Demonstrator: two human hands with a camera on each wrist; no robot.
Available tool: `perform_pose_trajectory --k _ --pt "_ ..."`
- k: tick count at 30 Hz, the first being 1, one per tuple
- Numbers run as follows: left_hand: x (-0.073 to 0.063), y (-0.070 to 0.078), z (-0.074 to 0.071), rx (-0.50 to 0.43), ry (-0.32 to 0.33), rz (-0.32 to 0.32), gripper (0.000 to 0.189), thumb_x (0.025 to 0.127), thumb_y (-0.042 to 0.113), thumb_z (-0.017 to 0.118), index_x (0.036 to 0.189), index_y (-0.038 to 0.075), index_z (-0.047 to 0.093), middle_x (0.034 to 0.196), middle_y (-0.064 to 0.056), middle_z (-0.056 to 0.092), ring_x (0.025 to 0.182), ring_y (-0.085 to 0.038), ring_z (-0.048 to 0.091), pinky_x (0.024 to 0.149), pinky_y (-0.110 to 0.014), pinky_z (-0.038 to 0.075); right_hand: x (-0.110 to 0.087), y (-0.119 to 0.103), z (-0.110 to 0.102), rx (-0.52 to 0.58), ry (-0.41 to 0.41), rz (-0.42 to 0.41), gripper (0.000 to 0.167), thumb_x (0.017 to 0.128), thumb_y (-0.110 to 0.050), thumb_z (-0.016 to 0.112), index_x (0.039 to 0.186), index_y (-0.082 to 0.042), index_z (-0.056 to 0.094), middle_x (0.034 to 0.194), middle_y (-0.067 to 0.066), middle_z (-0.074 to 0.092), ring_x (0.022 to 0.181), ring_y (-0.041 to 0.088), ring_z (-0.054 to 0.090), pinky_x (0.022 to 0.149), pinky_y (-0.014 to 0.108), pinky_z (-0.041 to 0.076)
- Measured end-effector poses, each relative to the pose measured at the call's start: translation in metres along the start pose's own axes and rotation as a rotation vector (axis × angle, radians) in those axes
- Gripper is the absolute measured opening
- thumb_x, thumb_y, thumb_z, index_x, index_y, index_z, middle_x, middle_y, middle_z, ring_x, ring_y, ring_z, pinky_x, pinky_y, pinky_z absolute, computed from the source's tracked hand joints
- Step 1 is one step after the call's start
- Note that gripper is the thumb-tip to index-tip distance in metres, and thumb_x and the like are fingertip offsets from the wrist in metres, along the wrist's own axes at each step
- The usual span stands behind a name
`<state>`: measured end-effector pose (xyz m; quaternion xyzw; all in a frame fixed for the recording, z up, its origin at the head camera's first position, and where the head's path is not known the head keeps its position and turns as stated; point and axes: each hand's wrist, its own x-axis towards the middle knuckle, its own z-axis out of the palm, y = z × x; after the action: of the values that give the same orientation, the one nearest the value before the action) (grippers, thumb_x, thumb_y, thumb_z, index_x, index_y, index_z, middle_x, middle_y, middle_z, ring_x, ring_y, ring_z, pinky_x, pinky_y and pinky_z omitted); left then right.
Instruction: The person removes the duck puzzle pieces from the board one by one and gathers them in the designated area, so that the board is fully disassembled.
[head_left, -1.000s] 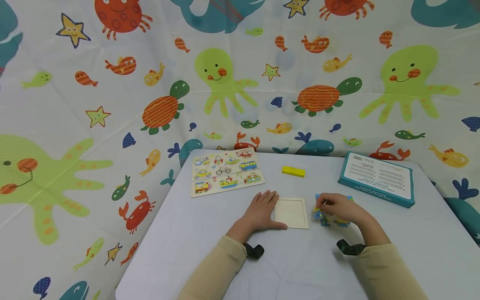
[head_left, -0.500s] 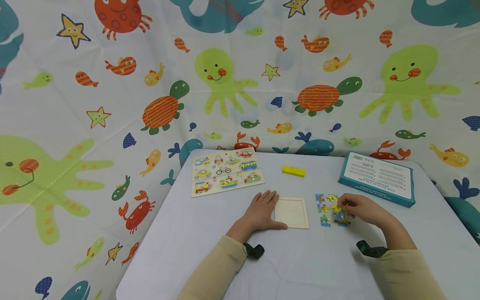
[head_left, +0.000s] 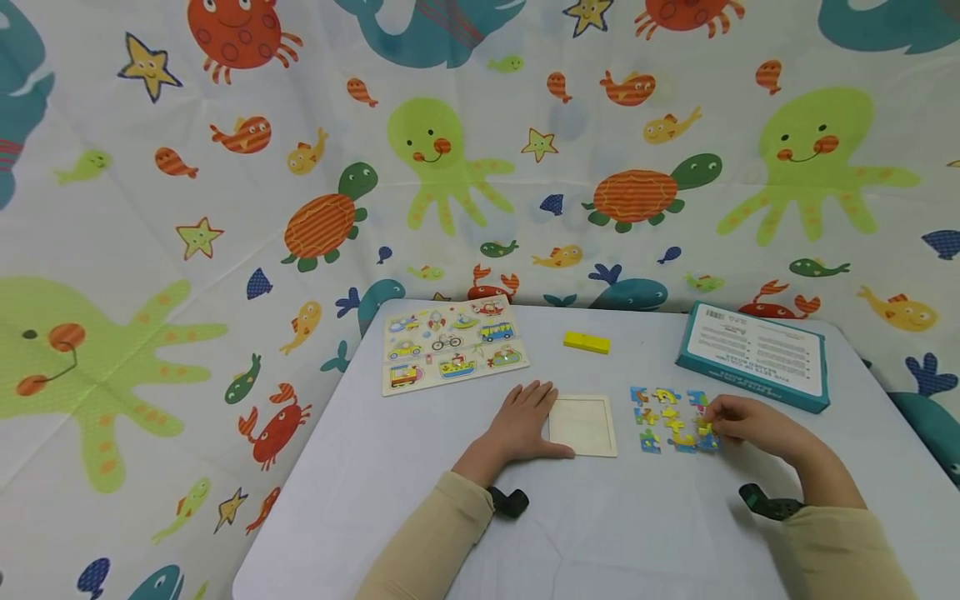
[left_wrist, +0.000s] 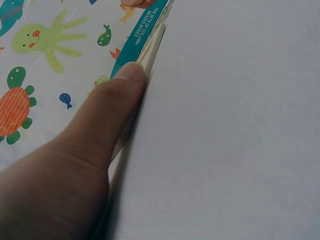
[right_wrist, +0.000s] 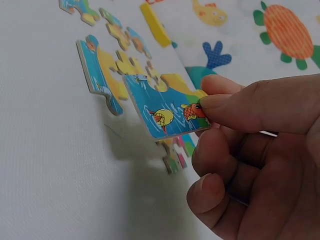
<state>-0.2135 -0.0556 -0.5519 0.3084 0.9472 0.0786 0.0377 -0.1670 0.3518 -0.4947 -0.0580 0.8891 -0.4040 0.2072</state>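
My right hand (head_left: 757, 429) pinches a blue puzzle piece (right_wrist: 167, 110) with fish printed on it, between thumb and index finger; the other fingers curl below. It is held at the lower right of several loose jigsaw pieces (head_left: 670, 421) laid in rough rows on the table. In the right wrist view more pieces lie just behind the held one. My left hand (head_left: 525, 427) rests with spread, straight fingers at the left edge of a square wooden puzzle tray (head_left: 583, 427). In the left wrist view the thumb (left_wrist: 107, 112) lies along the tray's edge.
A picture board (head_left: 453, 343) with vehicles lies at the back left. Behind the tray is a yellow block (head_left: 587, 342). A teal box (head_left: 753, 358) lies at the back right. A sea-animal cloth (head_left: 480, 150) hangs behind the white table (head_left: 600, 525).
My right hand has moved rightward across the loose pieces, from the left column to the lower right, uncovering the left and middle pieces. The left hand stays on the tray.
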Motion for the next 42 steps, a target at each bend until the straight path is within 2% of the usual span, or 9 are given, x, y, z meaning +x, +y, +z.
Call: perform_pose_trajectory --k 10,15,27,42 --pt "0.000 0.000 0.001 0.005 0.005 0.000 0.115 0.073 0.089 0.051 0.158 0.017 0.025 0.165 0.001 0.023 0.154 -0.021 0.017 0.125 -0.046 0.015 -0.002 0.015 -0.001 -0.023 0.001 0.042 0.024 0.097 -0.026 0.062 0.110 -0.006 0.062 0.093 0.007 0.058 0.080 0.016 0.053 0.066 0.026 0.044" --pt "0.000 -0.001 0.001 0.005 0.004 0.000 0.115 0.072 0.089 0.050 0.158 0.017 0.024 0.165 0.001 0.022 0.154 -0.020 0.016 0.125 -0.046 0.015 -0.002 0.018 -0.001 -0.034 0.001 0.034 0.023 0.097 -0.025 0.062 0.109 -0.006 0.062 0.095 0.006 0.059 0.081 0.015 0.053 0.066 0.025 0.045" --pt "0.000 -0.001 0.002 0.015 0.014 0.012 0.116 0.072 0.090 0.050 0.158 0.017 0.024 0.165 0.001 0.023 0.154 -0.020 0.018 0.125 -0.046 0.016 -0.002 0.015 0.004 -0.085 0.025 0.052 0.015 0.097 -0.022 0.061 0.104 -0.009 0.064 0.095 0.006 0.058 0.082 0.016 0.052 0.065 0.026 0.043" --pt "-0.001 -0.001 0.000 0.006 0.005 0.006 0.115 0.073 0.089 0.050 0.158 0.017 0.024 0.165 0.001 0.023 0.154 -0.020 0.018 0.125 -0.045 0.015 -0.004 0.010 0.006 -0.117 0.023 0.066 0.023 0.098 -0.029 0.061 0.106 -0.008 0.065 0.092 0.005 0.058 0.084 0.017 0.051 0.066 0.027 0.041"
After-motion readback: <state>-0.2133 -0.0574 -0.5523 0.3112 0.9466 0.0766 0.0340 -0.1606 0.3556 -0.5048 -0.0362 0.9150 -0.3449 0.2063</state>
